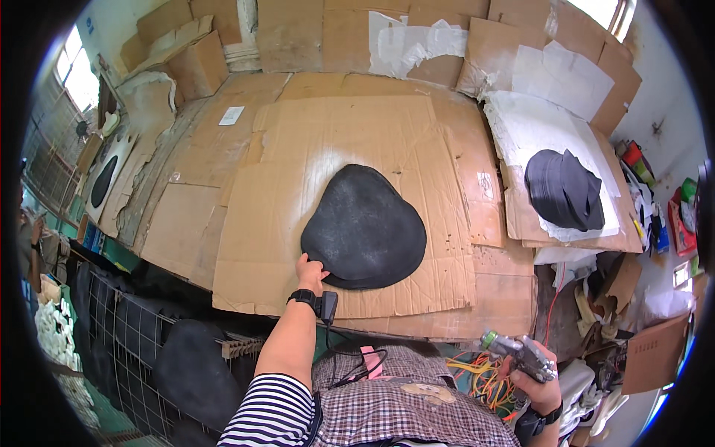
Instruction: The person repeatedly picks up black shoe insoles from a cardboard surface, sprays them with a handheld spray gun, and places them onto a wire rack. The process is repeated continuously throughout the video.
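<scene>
A black, rounded three-lobed piece, perhaps a foam or rubber seat-cover blank, lies flat on the cardboard-covered table. Its lower left edge is pinched between the fingers of my left hand. My right hand, low on the right and off the table, is closed round a metal spray gun with a green part at its front end, which points up and left. Black bands with small boxes sit on both my wrists.
To the right, a stack of black sheets rests on a paper-covered board. Another black piece lies far left. Below left stands a wire rack with black pieces. Orange and yellow hoses tangle beside my lap. Cardboard lines the back.
</scene>
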`<state>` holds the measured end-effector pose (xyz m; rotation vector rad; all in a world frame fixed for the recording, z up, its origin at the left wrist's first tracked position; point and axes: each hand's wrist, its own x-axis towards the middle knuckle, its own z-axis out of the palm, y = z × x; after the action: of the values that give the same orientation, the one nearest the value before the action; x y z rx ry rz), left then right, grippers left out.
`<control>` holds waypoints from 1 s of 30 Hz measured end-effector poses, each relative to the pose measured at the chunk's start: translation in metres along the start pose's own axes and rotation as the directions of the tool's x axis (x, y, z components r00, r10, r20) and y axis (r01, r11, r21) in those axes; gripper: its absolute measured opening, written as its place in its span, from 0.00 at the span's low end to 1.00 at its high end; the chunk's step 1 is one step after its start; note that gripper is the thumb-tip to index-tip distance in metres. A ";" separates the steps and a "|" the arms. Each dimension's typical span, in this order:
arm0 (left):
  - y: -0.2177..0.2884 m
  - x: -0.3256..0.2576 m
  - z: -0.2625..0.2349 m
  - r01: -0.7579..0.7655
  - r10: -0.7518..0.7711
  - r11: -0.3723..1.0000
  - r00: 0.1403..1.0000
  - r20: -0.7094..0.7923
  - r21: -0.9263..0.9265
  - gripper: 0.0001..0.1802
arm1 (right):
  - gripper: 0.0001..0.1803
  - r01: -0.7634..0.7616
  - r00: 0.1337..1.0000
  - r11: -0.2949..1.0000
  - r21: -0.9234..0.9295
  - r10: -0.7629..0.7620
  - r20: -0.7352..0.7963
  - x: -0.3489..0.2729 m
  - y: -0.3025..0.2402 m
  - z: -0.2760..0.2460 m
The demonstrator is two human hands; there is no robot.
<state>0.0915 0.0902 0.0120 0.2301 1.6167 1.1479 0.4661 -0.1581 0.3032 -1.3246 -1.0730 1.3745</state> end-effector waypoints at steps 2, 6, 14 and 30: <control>-0.004 0.005 -0.004 0.014 -0.014 0.999 1.000 0.013 -0.036 0.36 | 0.30 0.010 0.997 0.999 0.044 -0.007 -0.074 0.006 0.003 0.002; 0.045 -0.023 0.024 -0.048 0.161 0.961 0.899 0.407 -0.274 0.35 | 0.30 0.077 0.973 0.992 0.101 -0.053 -0.225 0.014 0.009 0.014; 0.163 -0.117 0.040 -0.002 0.551 0.688 0.653 0.520 -0.726 0.29 | 0.25 -0.031 0.996 0.999 -0.035 0.034 0.085 0.044 0.022 0.028; 0.208 -0.186 -0.250 -0.496 0.650 0.327 0.736 -0.189 -0.804 0.22 | 0.11 -0.148 0.842 0.846 -0.512 0.379 0.384 0.093 -0.016 0.142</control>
<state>-0.1244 -0.0633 0.2765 0.2839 0.6402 2.2787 0.3249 -0.0629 0.3060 -1.5706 -1.6812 1.7906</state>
